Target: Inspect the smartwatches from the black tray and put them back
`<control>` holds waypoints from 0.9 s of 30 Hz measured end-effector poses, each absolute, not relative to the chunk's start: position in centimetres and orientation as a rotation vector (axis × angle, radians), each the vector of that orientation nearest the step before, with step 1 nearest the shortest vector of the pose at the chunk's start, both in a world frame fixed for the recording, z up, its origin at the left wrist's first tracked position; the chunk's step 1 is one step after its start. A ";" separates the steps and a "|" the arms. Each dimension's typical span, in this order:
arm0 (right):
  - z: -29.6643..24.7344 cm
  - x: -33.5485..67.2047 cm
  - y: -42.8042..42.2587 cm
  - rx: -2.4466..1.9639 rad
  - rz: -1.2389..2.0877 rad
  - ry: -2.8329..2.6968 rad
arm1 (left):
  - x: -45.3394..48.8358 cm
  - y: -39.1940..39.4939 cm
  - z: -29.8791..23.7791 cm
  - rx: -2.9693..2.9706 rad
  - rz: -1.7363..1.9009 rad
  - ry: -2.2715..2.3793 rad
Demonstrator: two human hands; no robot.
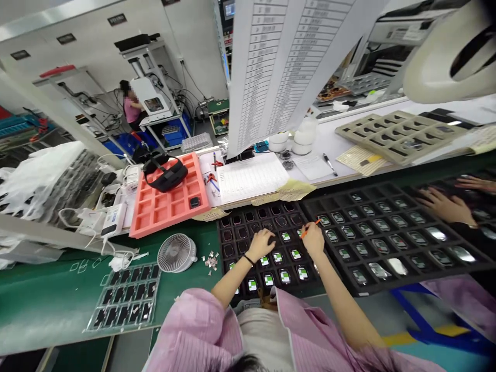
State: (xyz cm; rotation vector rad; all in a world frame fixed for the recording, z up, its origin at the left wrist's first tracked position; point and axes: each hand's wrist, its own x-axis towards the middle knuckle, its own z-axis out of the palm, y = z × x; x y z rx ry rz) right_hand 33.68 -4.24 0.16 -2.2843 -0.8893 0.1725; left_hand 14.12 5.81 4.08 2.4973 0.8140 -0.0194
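We see our left hand point(260, 245), fingers spread, resting on a black compartment tray point(220, 232), with lit smartwatches point(285, 276) at its 5 o'clock; our right hand point(312, 239) pinches an orange stylus point(308, 230) over the tray's 3 o'clock edge.

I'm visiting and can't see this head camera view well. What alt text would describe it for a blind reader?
Seen from the wearer's head, a left hand rests over a black compartment tray of small devices with lit green-and-white screens, while the right hand pinches an orange stick. Another person's hand reaches over a second black tray alongside.
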 end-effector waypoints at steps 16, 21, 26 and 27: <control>-2.4 36.2 -3.4 -2.156 0.641 -0.889 | 21.8 5.5 2.0 2.373 -0.068 0.948; -1.4 36.7 -2.9 -2.050 0.826 -0.771 | 20.3 5.7 2.1 2.072 0.140 0.848; 0.4 36.7 -2.6 -1.890 0.936 -0.609 | 18.9 5.7 3.5 1.251 0.396 0.725; 1.0 36.5 -2.7 -1.850 0.950 -0.581 | 18.5 5.7 4.1 1.184 0.430 0.699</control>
